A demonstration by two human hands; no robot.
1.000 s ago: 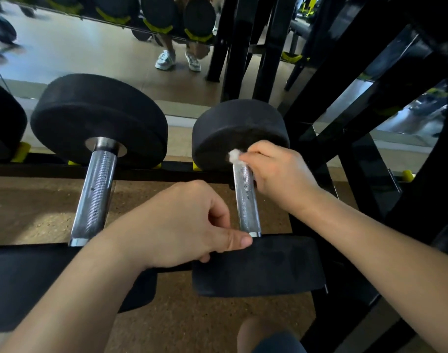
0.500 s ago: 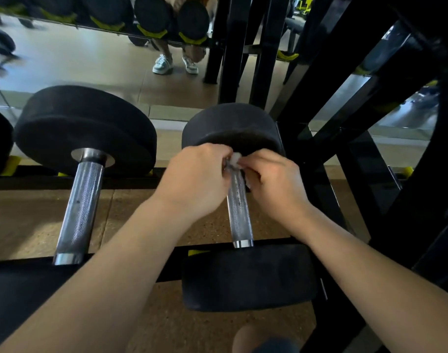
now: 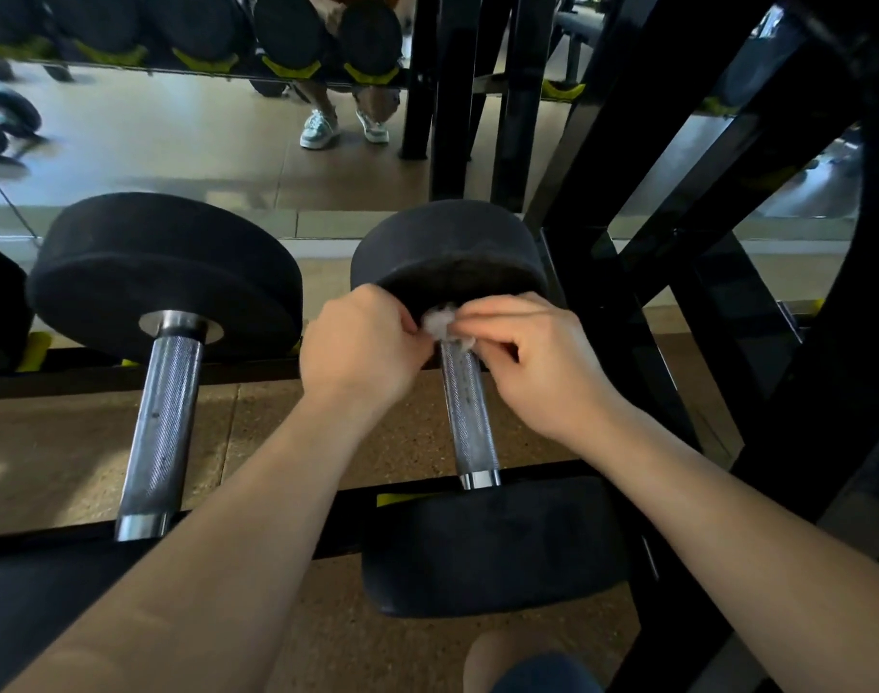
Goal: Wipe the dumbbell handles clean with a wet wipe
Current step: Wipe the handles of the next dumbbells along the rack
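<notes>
Head view: left hand [image 3: 362, 347] is now working at the far end of the right-hand dumbbell handle [image 3: 470, 417], having come up from the near weight [image 3: 497, 547], where it was resting a second ago. Both hands are pinching the crumpled white wipe [image 3: 440, 322] there, the right hand [image 3: 532, 362] curling its fingers on it, just under the far weight [image 3: 447, 247]. Judgement: the wipe is being regathered or wrapped round the bar; wiping down its length is pending. Neighbouring handle [image 3: 165, 412] is lying untouched.

wipe [image 3: 445, 325]: white | handle [image 3: 467, 417]: silver (knurled) | dumbbell heads [image 3: 452, 252]: black
</notes>
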